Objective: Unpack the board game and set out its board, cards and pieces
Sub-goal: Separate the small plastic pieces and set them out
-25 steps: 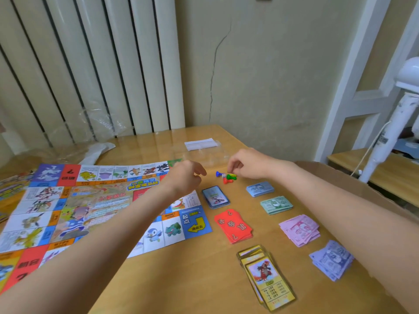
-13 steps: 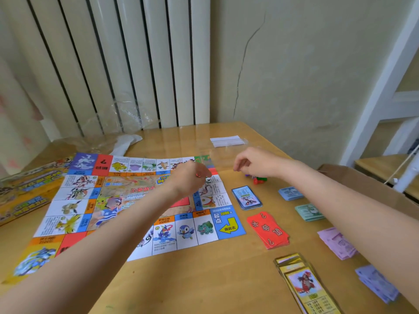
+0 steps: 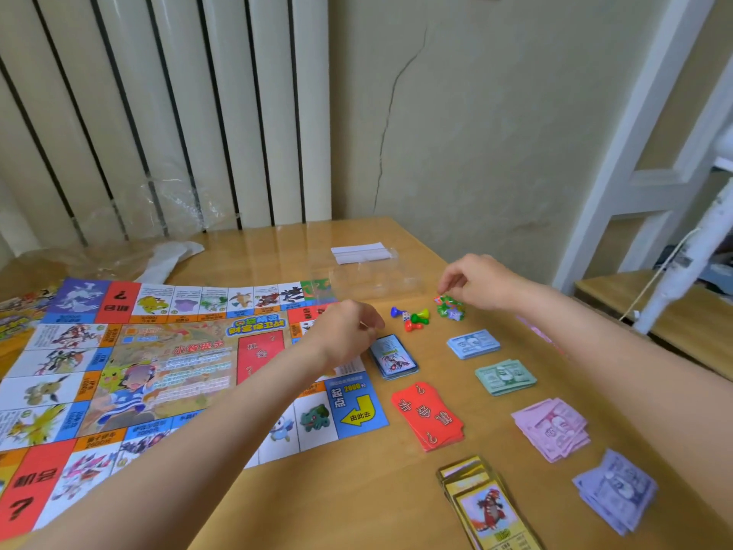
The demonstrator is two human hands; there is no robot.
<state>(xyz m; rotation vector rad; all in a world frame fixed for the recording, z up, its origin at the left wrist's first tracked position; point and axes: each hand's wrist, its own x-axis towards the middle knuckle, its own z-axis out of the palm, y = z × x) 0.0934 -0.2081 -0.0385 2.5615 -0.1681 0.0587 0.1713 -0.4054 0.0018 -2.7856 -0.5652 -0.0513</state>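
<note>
Beside the pawns (image 3: 410, 317), right hand (image 3: 482, 281) fingers pinch green tokens (image 3: 450, 306) — left hand (image 3: 347, 335) curled, empty.

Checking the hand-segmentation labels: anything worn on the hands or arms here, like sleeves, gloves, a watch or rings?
Nothing worn that shows. The left hand and right hand are bare, with no gloves, and no rings or watch can be made out. Both forearms are uncovered as far as the frame edges, so no sleeve, cuff or strap is in view.
</note>
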